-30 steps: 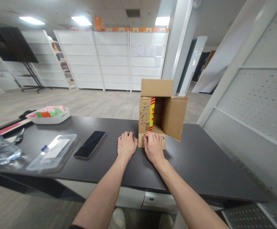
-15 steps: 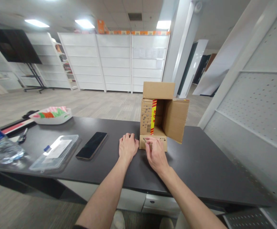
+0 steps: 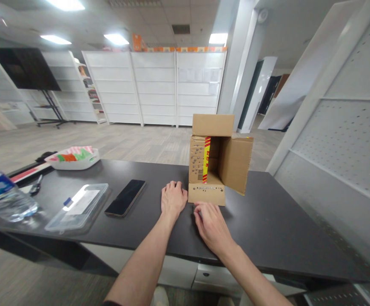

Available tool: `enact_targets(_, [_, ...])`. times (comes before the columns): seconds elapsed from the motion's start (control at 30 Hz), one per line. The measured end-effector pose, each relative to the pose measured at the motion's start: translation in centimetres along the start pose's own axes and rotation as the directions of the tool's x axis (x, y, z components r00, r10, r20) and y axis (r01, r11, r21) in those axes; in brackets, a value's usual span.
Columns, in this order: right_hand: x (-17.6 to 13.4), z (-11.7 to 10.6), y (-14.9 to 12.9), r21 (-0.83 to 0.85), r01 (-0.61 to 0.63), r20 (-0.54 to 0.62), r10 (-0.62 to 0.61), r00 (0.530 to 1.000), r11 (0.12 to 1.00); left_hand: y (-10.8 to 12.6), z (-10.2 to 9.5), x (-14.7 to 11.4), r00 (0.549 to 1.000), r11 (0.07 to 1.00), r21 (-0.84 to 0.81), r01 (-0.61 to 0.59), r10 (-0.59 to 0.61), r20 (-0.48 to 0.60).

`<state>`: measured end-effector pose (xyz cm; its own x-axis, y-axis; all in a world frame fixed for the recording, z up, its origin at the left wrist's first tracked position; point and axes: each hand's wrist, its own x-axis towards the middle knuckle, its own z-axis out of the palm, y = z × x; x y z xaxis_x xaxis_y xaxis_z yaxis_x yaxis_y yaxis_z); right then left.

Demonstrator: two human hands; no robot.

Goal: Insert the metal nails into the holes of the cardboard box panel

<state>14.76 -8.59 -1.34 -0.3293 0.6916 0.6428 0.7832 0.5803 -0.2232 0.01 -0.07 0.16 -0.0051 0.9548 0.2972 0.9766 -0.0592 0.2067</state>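
The cardboard box (image 3: 216, 163) stands on the tabletop (image 3: 268, 221), its mouth facing the person and its lower flap folded forward. Just left of the box, the left hand (image 3: 174, 199) lies palm down, its grip loose, fingers slightly spread. Right at the front edge of the box's lower flap, the right hand (image 3: 211, 223) has a narrow grip, fingers curled; whether they pinch something small, I cannot tell. The phone (image 3: 125, 198) lies farther left of the box.

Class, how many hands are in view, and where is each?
2: left hand on the desk, beside the box; right hand at the near edge of its lower flap.
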Motion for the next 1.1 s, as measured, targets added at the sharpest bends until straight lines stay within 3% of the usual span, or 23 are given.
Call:
enact_targets(0.7, [0.38, 0.05, 0.14, 0.049, 0.031, 0.179, -0.039, 0.983, 0.998, -0.07, 0.37, 0.07, 1.0, 1.0, 0.03, -0.001, 0.001, -0.01])
enact_targets(1.1, [0.56, -0.11, -0.42, -0.001, -0.027, 0.228, 0.026, 0.973, 1.0, -0.06, 0.1, -0.01, 1.0, 1.0, 0.011, -0.013, 0.013, -0.017])
